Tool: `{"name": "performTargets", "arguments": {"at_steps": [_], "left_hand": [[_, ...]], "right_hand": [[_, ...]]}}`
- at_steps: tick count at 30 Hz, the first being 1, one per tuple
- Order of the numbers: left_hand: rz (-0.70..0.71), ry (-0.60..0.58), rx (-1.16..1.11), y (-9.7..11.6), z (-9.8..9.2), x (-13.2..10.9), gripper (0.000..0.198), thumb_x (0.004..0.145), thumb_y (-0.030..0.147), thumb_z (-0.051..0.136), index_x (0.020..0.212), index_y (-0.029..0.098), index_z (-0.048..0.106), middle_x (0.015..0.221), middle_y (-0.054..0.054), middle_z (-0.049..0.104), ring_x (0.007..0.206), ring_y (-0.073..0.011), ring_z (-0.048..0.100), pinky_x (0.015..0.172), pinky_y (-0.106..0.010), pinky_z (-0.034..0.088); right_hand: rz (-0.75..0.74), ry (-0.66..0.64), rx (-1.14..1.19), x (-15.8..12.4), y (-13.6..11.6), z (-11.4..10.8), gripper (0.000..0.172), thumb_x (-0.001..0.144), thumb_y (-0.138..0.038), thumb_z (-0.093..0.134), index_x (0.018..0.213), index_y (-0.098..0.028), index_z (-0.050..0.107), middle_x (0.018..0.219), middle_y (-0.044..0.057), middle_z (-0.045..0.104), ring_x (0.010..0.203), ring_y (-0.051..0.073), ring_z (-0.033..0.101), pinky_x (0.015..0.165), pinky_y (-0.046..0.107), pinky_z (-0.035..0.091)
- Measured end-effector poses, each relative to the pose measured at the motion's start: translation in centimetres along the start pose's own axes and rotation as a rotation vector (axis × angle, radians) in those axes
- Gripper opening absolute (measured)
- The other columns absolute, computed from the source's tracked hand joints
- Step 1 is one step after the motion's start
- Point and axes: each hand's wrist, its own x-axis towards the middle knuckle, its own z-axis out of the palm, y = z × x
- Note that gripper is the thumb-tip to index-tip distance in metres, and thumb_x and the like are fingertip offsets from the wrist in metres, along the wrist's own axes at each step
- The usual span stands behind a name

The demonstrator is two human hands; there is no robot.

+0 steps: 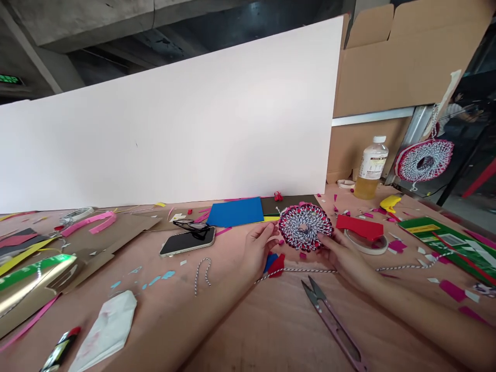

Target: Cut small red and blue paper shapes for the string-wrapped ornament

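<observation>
The left hand [259, 249] curls its fingers closed on the left rim of a woven cord disc [304, 226], and the right hand [343, 259] grips the lower right rim, so both hands hold it up just above the middle of the tabletop [271, 330], toward the far edge. Red, white and dark cord covers the disc all the way round, leaving a small centre hole. A twisted cord [298, 269] runs along the tabletop beneath the hands, its ends not yet worked into anything visible. Just below the left hand lie red and blue scraps [274, 264]; beyond the right hand, a red sheet [359, 226] rests on a tape roll [366, 243].

Near the tabletop's near edge lies one pair of thread snips [331, 323]. Toward the far edge are one blue sheet [234, 212], one phone [187, 241] and one pair of glasses [191, 227]. One bottle [371, 168] stands at the far right corner. Beyond that corner hangs a second woven disc [424, 160], making two in all, with its weave similarly complete.
</observation>
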Motion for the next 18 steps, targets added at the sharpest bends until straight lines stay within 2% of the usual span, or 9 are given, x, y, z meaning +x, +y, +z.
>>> {"name": "performTargets", "arguments": {"at_steps": [3, 5, 7, 9, 11, 14, 18], "left_hand": [[0.009, 0.006, 0.032, 0.2, 0.1, -0.1, 0.032, 0.078, 0.039, 0.063, 0.104, 0.022, 0.061, 0.106, -0.008, 0.065, 0.082, -0.0172, 0.062, 0.071, -0.028, 0.048], [0.014, 0.003, 0.063, 0.4, 0.1, -0.2, 0.038, 0.078, 0.039, 0.063, 0.112, 0.024, 0.057, 0.111, -0.007, 0.063, 0.081, -0.0176, 0.063, 0.071, -0.030, 0.048], [0.023, -0.013, 0.097, 0.6, 0.3, -0.4, 0.043, 0.077, 0.041, 0.063, 0.117, 0.026, 0.056, 0.120, -0.007, 0.060, 0.093, -0.0209, 0.061, 0.079, -0.033, 0.047], [0.067, -0.050, 0.166, 1.0, 0.6, -0.7, 0.043, 0.075, 0.042, 0.065, 0.114, 0.026, 0.060, 0.126, -0.006, 0.056, 0.112, -0.0244, 0.053, 0.092, -0.034, 0.042], [0.127, -0.092, 0.250, 1.5, 1.1, -1.1, 0.040, 0.074, 0.042, 0.066, 0.110, 0.026, 0.063, 0.128, -0.003, 0.055, 0.122, -0.0249, 0.044, 0.100, -0.032, 0.036], [0.167, -0.100, 0.311, 2.3, 1.7, -1.8, 0.038, 0.075, 0.043, 0.063, 0.109, 0.026, 0.063, 0.128, -0.002, 0.055, 0.123, -0.0245, 0.042, 0.101, -0.031, 0.035], [0.104, -0.051, 0.286, 2.8, 1.9, -2.2, 0.042, 0.079, 0.044, 0.060, 0.116, 0.026, 0.056, 0.124, -0.004, 0.057, 0.117, -0.0229, 0.048, 0.096, -0.030, 0.038]], "right_hand": [[0.011, -0.005, 0.026, 0.0, -0.2, 0.1, 0.023, 0.072, -0.037, 0.069, 0.091, -0.026, 0.061, 0.091, -0.001, 0.065, 0.071, 0.014, 0.057, 0.062, 0.025, 0.047], [0.013, -0.017, 0.031, -0.1, -0.5, 0.4, 0.024, 0.071, -0.035, 0.070, 0.092, -0.026, 0.062, 0.098, 0.000, 0.065, 0.079, 0.016, 0.059, 0.064, 0.026, 0.048], [0.018, -0.039, 0.030, -0.2, -0.7, 0.6, 0.026, 0.071, -0.032, 0.070, 0.095, -0.026, 0.062, 0.108, 0.001, 0.064, 0.091, 0.019, 0.060, 0.068, 0.027, 0.049], [0.028, -0.059, 0.027, -0.3, -0.8, 0.6, 0.030, 0.071, -0.029, 0.070, 0.100, -0.026, 0.062, 0.112, 0.002, 0.063, 0.097, 0.021, 0.059, 0.072, 0.029, 0.050], [0.035, -0.068, 0.023, -0.3, -0.8, 0.6, 0.033, 0.072, -0.028, 0.069, 0.104, -0.026, 0.061, 0.112, 0.002, 0.063, 0.099, 0.022, 0.059, 0.073, 0.030, 0.051], [0.031, -0.065, 0.017, -0.2, -0.7, 0.4, 0.035, 0.071, -0.026, 0.069, 0.105, -0.027, 0.061, 0.111, 0.001, 0.064, 0.102, 0.022, 0.058, 0.073, 0.029, 0.051], [0.035, -0.088, 0.011, -0.2, -0.7, 0.4, 0.031, 0.073, -0.027, 0.068, 0.104, -0.026, 0.061, 0.112, 0.002, 0.064, 0.100, 0.022, 0.058, 0.073, 0.031, 0.052]]}}
